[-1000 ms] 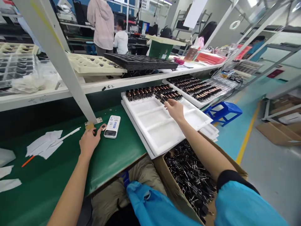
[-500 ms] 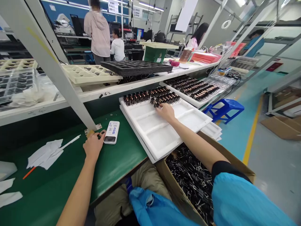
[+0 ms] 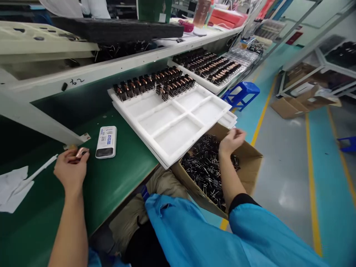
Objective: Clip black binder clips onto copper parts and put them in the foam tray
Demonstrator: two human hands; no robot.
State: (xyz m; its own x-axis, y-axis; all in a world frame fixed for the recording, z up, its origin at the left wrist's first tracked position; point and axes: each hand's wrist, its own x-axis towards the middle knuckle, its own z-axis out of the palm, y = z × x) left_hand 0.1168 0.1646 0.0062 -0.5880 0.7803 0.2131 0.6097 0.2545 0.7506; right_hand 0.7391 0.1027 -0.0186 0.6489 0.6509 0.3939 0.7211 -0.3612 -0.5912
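Holding copper piece [image 3: 82, 152]: left hand [image 3: 70, 170]; shelf edge [image 3: 125, 67] reads handwritten "2".

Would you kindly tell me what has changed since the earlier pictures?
The right hand has let go of the clips in the white tray and moved right, over the cardboard box; whether it holds anything is unclear. The left hand has drawn the copper-coloured piece leftward from the white device. The tray and device stay on the green table.
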